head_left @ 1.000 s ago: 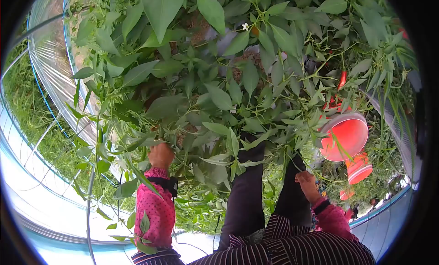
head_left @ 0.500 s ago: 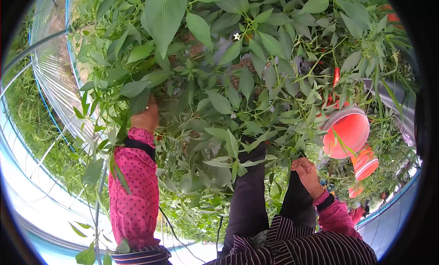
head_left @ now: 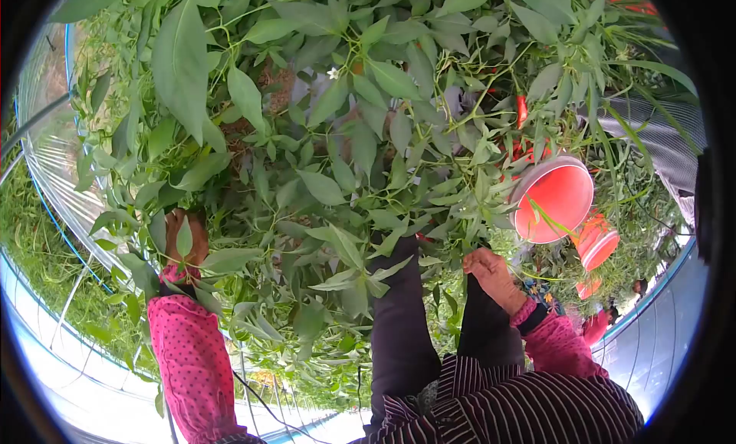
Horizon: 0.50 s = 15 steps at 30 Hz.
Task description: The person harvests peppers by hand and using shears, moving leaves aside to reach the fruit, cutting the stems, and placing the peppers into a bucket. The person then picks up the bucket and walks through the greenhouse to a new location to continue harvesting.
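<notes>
My left hand (head_left: 188, 235) reaches into the leafy pepper plants (head_left: 322, 185) at the left, its fingers hidden behind leaves. At the right, my right hand (head_left: 494, 278) is closed with fingers pressed together beside the lower foliage, above my dark trouser leg; what it holds, if anything, is hidden. Red peppers (head_left: 522, 111) hang among the leaves at the upper right. A small white flower (head_left: 333, 74) shows near the top.
A red bucket (head_left: 555, 200) with a pale rim is at the right, with a smaller red bucket (head_left: 597, 243) below it. Clear plastic sheeting (head_left: 65, 164) and hoops curve along the left. A person in pink (head_left: 597, 325) is far off at the lower right.
The view has shifted, so plants and buckets appear further left. My left hand has moved lower and left, deeper behind leaves. My right hand remains closed near the lower foliage.
</notes>
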Each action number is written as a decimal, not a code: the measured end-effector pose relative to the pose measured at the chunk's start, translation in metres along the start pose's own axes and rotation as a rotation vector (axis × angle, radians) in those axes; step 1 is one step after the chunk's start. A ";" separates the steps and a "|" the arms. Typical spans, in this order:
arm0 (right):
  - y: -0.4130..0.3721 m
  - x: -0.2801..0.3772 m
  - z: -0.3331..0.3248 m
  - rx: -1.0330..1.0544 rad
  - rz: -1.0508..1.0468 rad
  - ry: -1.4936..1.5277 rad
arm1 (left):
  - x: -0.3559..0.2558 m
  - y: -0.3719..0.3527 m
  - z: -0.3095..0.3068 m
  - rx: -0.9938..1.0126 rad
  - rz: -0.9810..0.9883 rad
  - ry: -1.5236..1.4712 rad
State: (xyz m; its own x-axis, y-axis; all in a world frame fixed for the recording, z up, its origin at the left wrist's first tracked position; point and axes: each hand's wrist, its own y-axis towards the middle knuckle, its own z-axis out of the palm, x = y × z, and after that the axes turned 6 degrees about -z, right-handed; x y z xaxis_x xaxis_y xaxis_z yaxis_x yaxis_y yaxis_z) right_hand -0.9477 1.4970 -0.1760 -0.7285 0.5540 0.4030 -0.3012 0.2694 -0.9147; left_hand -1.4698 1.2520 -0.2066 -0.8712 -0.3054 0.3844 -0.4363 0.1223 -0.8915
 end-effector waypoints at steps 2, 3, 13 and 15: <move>-0.003 0.008 -0.001 -0.020 0.005 -0.060 | -0.026 0.005 -0.027 0.075 0.029 0.012; -0.005 0.013 -0.002 -0.023 0.011 -0.082 | -0.030 0.011 -0.037 0.116 0.035 0.024; -0.050 0.149 -0.002 0.030 -0.091 -0.006 | -0.021 0.052 0.115 -0.368 0.377 -1.253; -0.059 0.191 -0.010 0.055 -0.112 -0.048 | -0.023 0.036 0.080 -0.361 0.366 -0.981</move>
State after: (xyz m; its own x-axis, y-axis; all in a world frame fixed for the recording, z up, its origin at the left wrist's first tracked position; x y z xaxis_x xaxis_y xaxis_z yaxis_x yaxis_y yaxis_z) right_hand -1.0629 1.5951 -0.0451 -0.7168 0.4843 0.5016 -0.4142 0.2830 -0.8651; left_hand -1.4480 1.1877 -0.2669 -0.4745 -0.7904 -0.3874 -0.3679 0.5779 -0.7285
